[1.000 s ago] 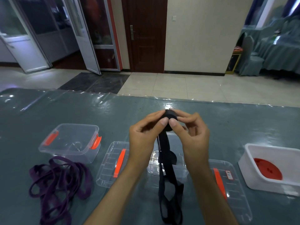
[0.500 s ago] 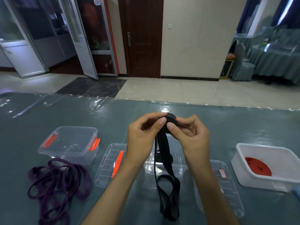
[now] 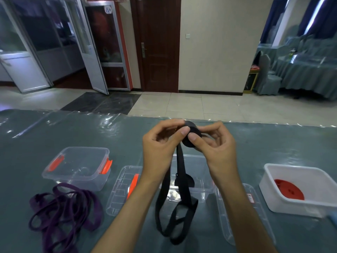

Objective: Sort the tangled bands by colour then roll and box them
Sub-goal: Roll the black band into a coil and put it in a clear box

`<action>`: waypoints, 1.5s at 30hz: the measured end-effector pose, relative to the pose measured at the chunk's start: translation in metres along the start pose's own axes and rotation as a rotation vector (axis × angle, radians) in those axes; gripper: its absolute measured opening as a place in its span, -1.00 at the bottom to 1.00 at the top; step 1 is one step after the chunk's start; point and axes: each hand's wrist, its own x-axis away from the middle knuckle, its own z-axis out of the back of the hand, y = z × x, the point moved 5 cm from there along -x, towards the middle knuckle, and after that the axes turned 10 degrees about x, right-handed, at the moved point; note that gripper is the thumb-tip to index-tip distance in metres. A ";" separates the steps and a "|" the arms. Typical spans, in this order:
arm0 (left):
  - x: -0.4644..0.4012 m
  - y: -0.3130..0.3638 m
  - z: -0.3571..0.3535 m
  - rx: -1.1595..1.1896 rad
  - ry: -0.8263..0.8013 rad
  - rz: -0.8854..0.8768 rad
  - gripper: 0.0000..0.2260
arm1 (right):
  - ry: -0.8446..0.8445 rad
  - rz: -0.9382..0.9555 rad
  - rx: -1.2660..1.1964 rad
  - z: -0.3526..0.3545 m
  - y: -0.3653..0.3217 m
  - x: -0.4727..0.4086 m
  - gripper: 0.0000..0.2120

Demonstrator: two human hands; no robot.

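The black band (image 3: 182, 190) is partly wound into a tight roll (image 3: 191, 136) held up above the desk (image 3: 127, 136), between the two hands. The left hand (image 3: 160, 143) pinches the roll with thumb and fingertips from one side, and the right hand (image 3: 217, 145) pinches it from the other, its thumb pressed on the near face. The unrolled tail hangs down from the roll and ends in twisted loops on the desk, in front of a clear box (image 3: 189, 178) that seems to hold one black roll already.

The main risk is the roll springing loose: it is held only by fingertip pinches, so a slip of either thumb during a regrip would probably let the outer turns unwind. The twisted loops in the tail could also feed in crooked and make a lopsided roll unless they are straightened first.

Beyond it, two loose lids (image 3: 125, 187) lie on either side of the clear box. The purple band (image 3: 65, 212) lies tangled and unrolled at the left, in front of a closed clear box with orange clips (image 3: 78, 167). A white tub (image 3: 302, 189) at the right holds a rolled red band (image 3: 290, 189).

Compared with a second ago, the hanging tail is shorter and its loops sit higher, so more band has been wound on. The grip on the roll looks much the same.
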 end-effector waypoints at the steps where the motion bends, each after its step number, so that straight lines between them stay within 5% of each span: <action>1: -0.001 -0.001 0.000 0.009 -0.016 0.010 -0.83 | -0.008 0.016 0.008 0.000 -0.002 -0.002 -0.73; 6: -0.008 -0.006 0.001 0.009 -0.150 0.071 -0.75 | 0.017 0.043 -0.048 -0.003 -0.001 -0.008 -0.78; 12: -0.010 -0.010 0.012 -0.037 0.005 0.033 -0.84 | -0.096 0.022 0.054 -0.004 0.003 -0.017 -0.66; 18: -0.009 -0.017 0.014 -0.065 -0.146 0.071 -0.73 | -0.055 0.007 -0.013 -0.004 0.017 -0.016 -0.76; 23: -0.004 -0.022 0.023 -0.021 0.011 0.046 -0.77 | -0.102 -0.048 -0.039 0.003 0.020 -0.017 -0.76; 30: -0.004 -0.028 0.019 0.059 -0.057 0.131 -0.74 | -0.074 -0.050 -0.088 0.000 0.024 -0.009 -0.64; 36: -0.001 -0.027 0.019 0.023 0.060 0.107 -0.80 | -0.061 -0.038 0.019 0.006 0.020 -0.012 -0.71; 45: -0.009 -0.025 0.008 -0.036 -0.081 0.054 -0.80 | -0.029 -0.147 -0.177 0.008 0.030 -0.007 -0.61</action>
